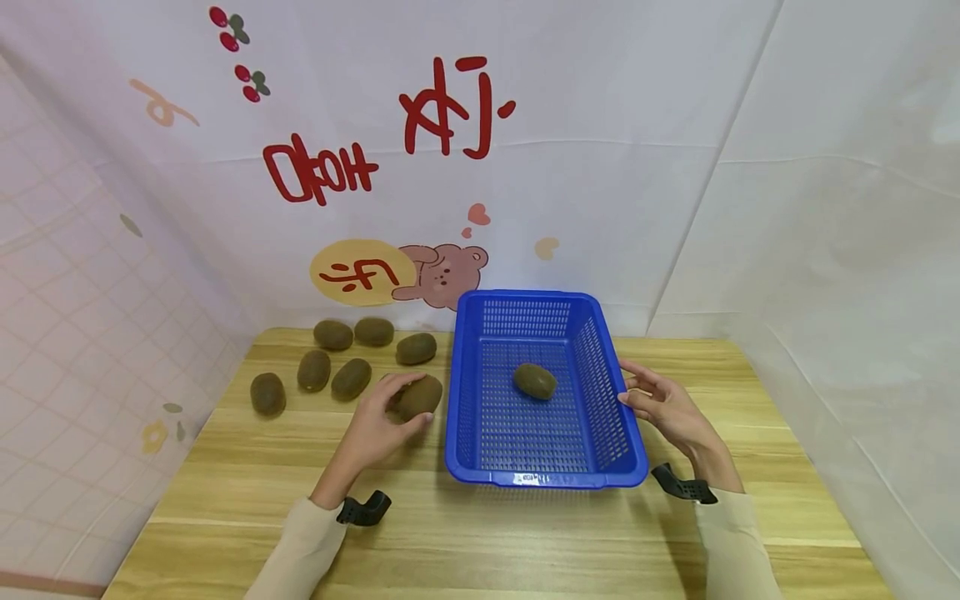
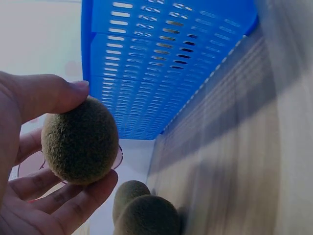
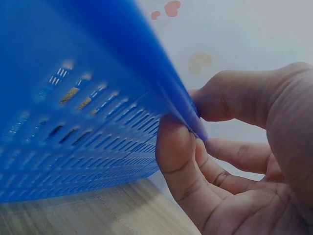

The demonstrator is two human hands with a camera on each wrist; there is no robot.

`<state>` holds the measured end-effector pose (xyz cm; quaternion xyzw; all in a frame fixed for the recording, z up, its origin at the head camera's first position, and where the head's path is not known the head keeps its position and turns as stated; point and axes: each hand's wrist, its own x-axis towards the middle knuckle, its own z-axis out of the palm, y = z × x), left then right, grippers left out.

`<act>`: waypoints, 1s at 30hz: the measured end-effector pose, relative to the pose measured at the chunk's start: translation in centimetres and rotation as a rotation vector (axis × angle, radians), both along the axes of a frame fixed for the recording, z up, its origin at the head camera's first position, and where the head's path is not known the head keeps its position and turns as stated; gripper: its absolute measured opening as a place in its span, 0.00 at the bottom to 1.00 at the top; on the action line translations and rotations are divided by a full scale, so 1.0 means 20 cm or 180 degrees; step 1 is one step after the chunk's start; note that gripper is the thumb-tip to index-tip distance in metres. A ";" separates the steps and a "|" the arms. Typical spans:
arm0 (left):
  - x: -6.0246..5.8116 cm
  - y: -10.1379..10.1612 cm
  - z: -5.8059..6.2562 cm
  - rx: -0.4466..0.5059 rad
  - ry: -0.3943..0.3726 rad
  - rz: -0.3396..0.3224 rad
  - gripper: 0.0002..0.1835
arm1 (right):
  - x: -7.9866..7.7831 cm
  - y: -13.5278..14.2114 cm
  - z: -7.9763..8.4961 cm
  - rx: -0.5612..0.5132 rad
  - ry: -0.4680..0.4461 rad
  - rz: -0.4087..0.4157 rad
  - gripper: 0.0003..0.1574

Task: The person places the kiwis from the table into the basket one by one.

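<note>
A brown fuzzy kiwi [image 2: 80,142] is pinched between the thumb and fingers of my left hand [image 1: 382,421], just left of the blue basket [image 1: 540,481]. The left wrist view shows it lifted off the table, beside the basket's slotted wall. My right hand [image 1: 667,408] holds the basket's right rim, its thumb and fingers gripping the edge in the right wrist view [image 3: 234,161]. Inside the basket, one kiwi [image 1: 535,381] lies on the slotted floor.
Several more kiwis [image 1: 352,379] lie loose on the wooden table [image 1: 420,542], to the left of the basket. A white printed cloth [image 1: 600,167] hangs behind the table, and plain white sheeting [image 1: 862,292] rises at the right.
</note>
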<state>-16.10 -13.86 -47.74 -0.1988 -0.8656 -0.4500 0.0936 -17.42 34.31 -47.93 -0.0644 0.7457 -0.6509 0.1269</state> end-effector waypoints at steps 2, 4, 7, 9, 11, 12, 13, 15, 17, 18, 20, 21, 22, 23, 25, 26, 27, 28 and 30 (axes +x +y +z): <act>-0.01 0.01 0.01 0.0001 0.0017 0.0030 0.33 | 0.00 0.00 0.00 -0.0014 0.0029 0.0019 0.45; -0.01 0.01 0.03 0.0014 0.0036 0.0037 0.33 | 0.00 0.00 0.00 -0.0024 0.0039 0.0030 0.44; -0.02 0.02 0.04 0.0025 0.0083 0.0046 0.32 | 0.00 0.00 0.00 -0.0033 0.0028 0.0032 0.44; -0.03 0.03 0.06 0.0036 0.0102 0.0048 0.32 | 0.01 0.00 0.00 -0.0031 0.0010 0.0027 0.44; -0.04 0.04 0.08 0.0042 0.0109 0.0044 0.33 | 0.00 -0.01 0.00 -0.0021 0.0005 0.0023 0.44; -0.05 0.05 0.08 0.0049 0.0105 0.0035 0.33 | 0.00 -0.01 0.01 -0.0021 0.0004 0.0017 0.44; -0.05 0.06 0.09 0.0056 0.0096 0.0029 0.33 | 0.00 -0.01 0.01 -0.0017 0.0016 0.0032 0.44; -0.06 0.07 0.11 0.0080 0.0072 -0.0001 0.33 | 0.00 -0.01 0.01 -0.0021 0.0023 0.0039 0.44; -0.06 0.08 0.12 0.0135 0.0043 -0.0038 0.33 | 0.00 -0.01 0.01 -0.0036 0.0042 0.0059 0.44; -0.07 0.09 0.13 0.0170 0.0031 -0.0055 0.33 | 0.00 -0.01 0.01 -0.0047 0.0042 0.0068 0.44; -0.07 0.10 0.14 0.0233 0.0006 -0.0079 0.33 | 0.00 -0.01 0.01 -0.0067 0.0038 0.0070 0.44; -0.08 0.11 0.15 0.0265 -0.0008 -0.0091 0.33 | 0.00 -0.01 0.01 -0.0075 0.0043 0.0068 0.44; -0.08 0.12 0.15 0.0299 -0.0021 -0.0102 0.33 | 0.00 -0.01 0.00 -0.0088 0.0047 0.0065 0.44; -0.08 0.12 0.16 0.0321 -0.0025 -0.0109 0.33 | 0.00 -0.01 0.00 -0.0090 0.0049 0.0064 0.44; -0.09 0.14 0.18 0.0353 -0.0040 -0.0120 0.33 | 0.00 0.00 0.00 -0.0087 0.0048 0.0057 0.44; -0.10 0.15 0.19 0.0368 -0.0045 -0.0127 0.33 | 0.00 0.00 0.00 -0.0087 0.0049 0.0049 0.44; -0.10 0.16 0.20 0.0380 -0.0040 -0.0132 0.33 | 0.00 0.00 0.00 -0.0085 0.0050 0.0039 0.43; -0.10 0.16 0.21 0.0393 -0.0037 -0.0138 0.33 | 0.00 0.00 0.00 -0.0081 0.0046 0.0033 0.43; -0.11 0.18 0.22 0.0406 -0.0037 -0.0149 0.33 | 0.00 0.00 0.00 -0.0069 0.0037 0.0035 0.43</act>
